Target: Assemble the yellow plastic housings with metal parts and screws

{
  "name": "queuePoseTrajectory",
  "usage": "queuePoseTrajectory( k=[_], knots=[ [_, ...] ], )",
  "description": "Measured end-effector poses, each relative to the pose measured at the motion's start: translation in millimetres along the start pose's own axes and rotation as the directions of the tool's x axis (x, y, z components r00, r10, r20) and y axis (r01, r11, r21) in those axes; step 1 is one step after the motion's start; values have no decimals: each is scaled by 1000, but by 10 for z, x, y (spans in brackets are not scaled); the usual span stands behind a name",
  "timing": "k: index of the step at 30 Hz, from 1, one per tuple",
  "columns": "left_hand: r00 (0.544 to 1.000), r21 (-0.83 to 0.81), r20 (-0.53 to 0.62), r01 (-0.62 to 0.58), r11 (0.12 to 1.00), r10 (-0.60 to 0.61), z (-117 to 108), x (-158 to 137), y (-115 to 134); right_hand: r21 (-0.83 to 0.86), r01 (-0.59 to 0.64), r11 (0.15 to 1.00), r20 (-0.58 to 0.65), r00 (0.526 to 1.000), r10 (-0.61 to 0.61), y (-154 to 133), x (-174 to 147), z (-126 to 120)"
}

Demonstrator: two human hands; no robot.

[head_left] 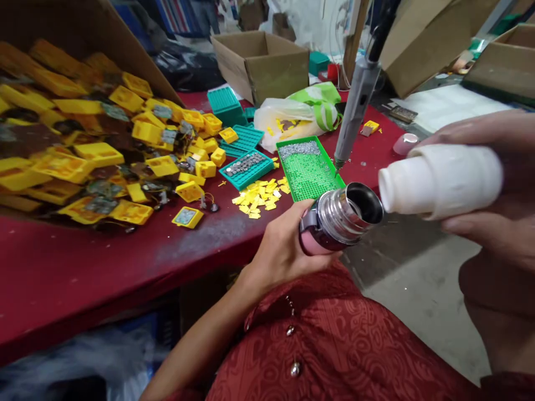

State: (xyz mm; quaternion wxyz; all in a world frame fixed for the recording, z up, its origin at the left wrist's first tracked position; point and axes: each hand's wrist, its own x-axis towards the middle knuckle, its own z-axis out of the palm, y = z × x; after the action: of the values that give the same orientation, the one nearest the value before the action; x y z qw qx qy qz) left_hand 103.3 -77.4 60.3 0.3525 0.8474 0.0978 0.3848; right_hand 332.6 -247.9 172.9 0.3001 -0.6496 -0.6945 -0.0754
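Note:
My left hand point(281, 244) is closed around a thermos flask point(312, 240) with a pink body and a dark collar. The flask tilts to the right, its shiny steel neck and open mouth bare. In my right hand point(497, 223) is a white plastic stopper point(453, 181), gripped between thumb and fingers and held sideways. The stopper's narrow end lies close to the flask's rim; whether they touch I cannot tell. A small pink cup-like lid point(405, 143) sits on the red table beyond the right hand.
Yellow plastic casings point(144, 131) spill from a tipped carton on the left. A green tray point(311, 172) of small screws, a teal tray point(246, 169) of round metal pieces and yellow chips point(261, 195) lie mid-table. An electric screwdriver point(355, 111) hangs above the green tray. An open carton point(267, 64) stands behind.

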Motion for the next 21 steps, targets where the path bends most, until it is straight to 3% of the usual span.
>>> queuePoseTrajectory(
  k=[4, 8, 14, 21],
  knots=[
    [999, 68, 39, -2, 998, -1, -30, -26, -36, 88, 150, 985, 58, 986, -156, -30, 182, 106],
    [995, 143, 102, -30, 989, 16, -44, -41, -99, 80, 315, 946, 235, 916, -325, -14, 246, 176],
    [992, 222, 121, -61, 973, 34, 32, -63, -246, -20, 321, 947, 217, 926, -309, -11, 195, 278],
    [988, 120, 151, -62, 991, 44, 192, 32, -291, -280, 209, 937, 103, 977, -187, 74, 67, 444]
  ],
)
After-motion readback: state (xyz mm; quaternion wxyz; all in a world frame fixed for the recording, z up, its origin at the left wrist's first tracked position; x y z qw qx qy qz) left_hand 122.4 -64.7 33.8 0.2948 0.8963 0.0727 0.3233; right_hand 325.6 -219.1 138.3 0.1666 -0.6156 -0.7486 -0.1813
